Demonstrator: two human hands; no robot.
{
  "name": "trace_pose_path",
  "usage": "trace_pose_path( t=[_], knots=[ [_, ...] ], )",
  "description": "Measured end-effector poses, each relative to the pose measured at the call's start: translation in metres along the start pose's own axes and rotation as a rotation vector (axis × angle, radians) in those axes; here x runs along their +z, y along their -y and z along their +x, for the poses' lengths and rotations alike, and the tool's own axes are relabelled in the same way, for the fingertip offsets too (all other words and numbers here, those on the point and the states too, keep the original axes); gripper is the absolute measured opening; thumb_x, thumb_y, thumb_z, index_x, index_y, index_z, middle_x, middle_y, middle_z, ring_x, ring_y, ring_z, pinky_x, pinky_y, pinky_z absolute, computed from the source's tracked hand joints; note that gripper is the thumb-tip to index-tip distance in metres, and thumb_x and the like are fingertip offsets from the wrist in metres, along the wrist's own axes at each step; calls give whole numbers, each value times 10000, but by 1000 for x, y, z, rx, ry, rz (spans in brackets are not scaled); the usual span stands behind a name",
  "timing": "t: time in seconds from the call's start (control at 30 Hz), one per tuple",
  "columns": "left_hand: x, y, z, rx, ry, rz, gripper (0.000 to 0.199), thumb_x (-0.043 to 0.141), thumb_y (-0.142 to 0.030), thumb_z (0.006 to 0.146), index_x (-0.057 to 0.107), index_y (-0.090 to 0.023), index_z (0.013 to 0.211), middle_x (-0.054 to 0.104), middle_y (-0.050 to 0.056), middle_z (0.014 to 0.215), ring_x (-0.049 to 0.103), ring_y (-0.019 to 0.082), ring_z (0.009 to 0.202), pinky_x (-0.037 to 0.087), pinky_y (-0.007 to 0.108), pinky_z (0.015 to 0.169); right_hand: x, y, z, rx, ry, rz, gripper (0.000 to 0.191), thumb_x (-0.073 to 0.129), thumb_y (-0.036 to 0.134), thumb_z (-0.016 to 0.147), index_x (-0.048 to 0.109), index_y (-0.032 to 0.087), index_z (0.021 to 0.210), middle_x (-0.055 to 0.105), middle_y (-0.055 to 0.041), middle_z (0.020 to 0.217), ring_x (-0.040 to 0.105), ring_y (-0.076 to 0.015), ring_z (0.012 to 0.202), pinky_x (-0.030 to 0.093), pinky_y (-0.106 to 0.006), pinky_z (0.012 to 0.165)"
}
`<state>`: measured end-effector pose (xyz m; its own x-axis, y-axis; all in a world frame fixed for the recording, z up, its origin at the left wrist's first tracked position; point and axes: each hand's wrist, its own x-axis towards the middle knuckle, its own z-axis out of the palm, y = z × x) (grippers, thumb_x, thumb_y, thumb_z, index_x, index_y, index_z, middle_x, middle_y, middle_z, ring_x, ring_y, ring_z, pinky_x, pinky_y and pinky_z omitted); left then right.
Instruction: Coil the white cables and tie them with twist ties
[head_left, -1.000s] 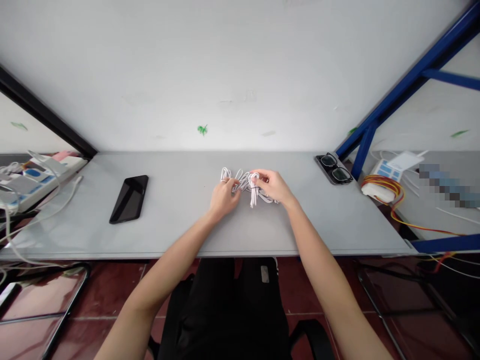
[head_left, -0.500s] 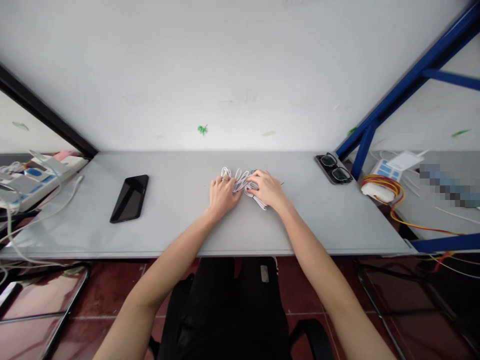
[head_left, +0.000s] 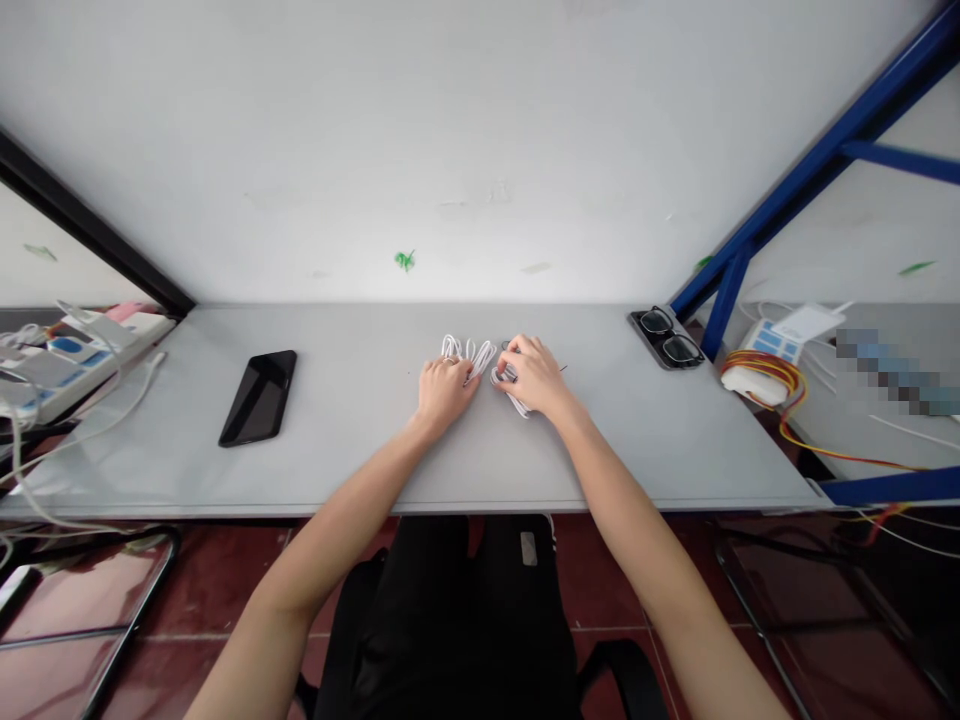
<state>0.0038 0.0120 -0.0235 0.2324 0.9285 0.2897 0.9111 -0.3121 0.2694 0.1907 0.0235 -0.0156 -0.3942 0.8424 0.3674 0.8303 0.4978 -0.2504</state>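
White cable (head_left: 480,362), gathered into loose loops, lies on a pale grey table (head_left: 360,460), near the middle of the table and toward its far edge. Both bare forearms reach in from the bottom of the view, and the hands meet over the loops. The left hand (head_left: 446,392), with a ring on one finger, lies palm down with its fingers curled over the nearer loops, though it is hard to tell whether they are gripping the cable or only pressing on it. The right hand (head_left: 534,375) is closed around a bunched section of the cable, just beside the left hand, with a short length showing below its fingers. To the left on the table lies a black smartphone (head_left: 259,398), tilted at an angle and well apart from the hands. To the right, a pair of dark-framed glasses (head_left: 667,337) sits near the far edge. Beyond the right end of the table are a white device (head_left: 750,383) and a bundle of red and yellow wires (head_left: 787,375) — and to the far left, a power strip (head_left: 75,350) with white cords. A blue metal frame (head_left: 825,170) rises at the right, against a white wall (head_left: 480,130).
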Motion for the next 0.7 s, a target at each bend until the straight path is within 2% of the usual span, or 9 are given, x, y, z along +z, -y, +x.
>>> trace_pose_path(
  t=[0.2, 0.43, 0.5, 0.6, 0.7],
  knots=[
    [0, 5, 1, -114, -10, -153, 210, 573, -356, 888, 690, -192, 827, 679, 77, 832, 604, 203, 752, 337, 298, 637, 0, -3, 2, 45, 6, -29, 128, 757, 255, 781, 638, 212, 798, 563, -67, 999, 502, -228, 904, 405, -347, 778],
    [1, 6, 0, -135, -93, -340, 226, 589, -372, 873, 701, -181, 830, 680, 59, 794, 570, 161, 665, 365, 288, 649, -2, -6, 3, 77, -47, -37, 125, 718, 228, 801, 665, 210, 913, 587, -85, 1040, 525, -241, 938, 420, -355, 789],
    [0, 5, 0, -152, -120, -424, 235, 595, -386, 864, 700, -180, 820, 675, 55, 763, 561, 153, 623, 377, 288, 647, -4, -2, 3, 117, -118, 34, 106, 681, 246, 828, 665, 205, 925, 606, -91, 1030, 545, -246, 953, 428, -351, 782],
    [-2, 3, 0, -160, -171, -548, 249, 609, -412, 849, 694, -184, 794, 652, 38, 695, 550, 146, 575, 393, 288, 642, -6, 10, 3, 183, -235, 258, 155, 592, 329, 889, 655, 195, 933, 652, -80, 928, 592, -226, 896, 443, -339, 767],
    [-6, -3, -3, -135, -236, -646, 262, 639, -438, 829, 687, -192, 756, 636, 28, 669, 553, 142, 571, 415, 287, 660, -6, 24, 3, 256, -250, 460, 259, 567, 439, 888, 652, 207, 963, 697, -55, 860, 617, -205, 773, 454, -335, 731]
  ],
)
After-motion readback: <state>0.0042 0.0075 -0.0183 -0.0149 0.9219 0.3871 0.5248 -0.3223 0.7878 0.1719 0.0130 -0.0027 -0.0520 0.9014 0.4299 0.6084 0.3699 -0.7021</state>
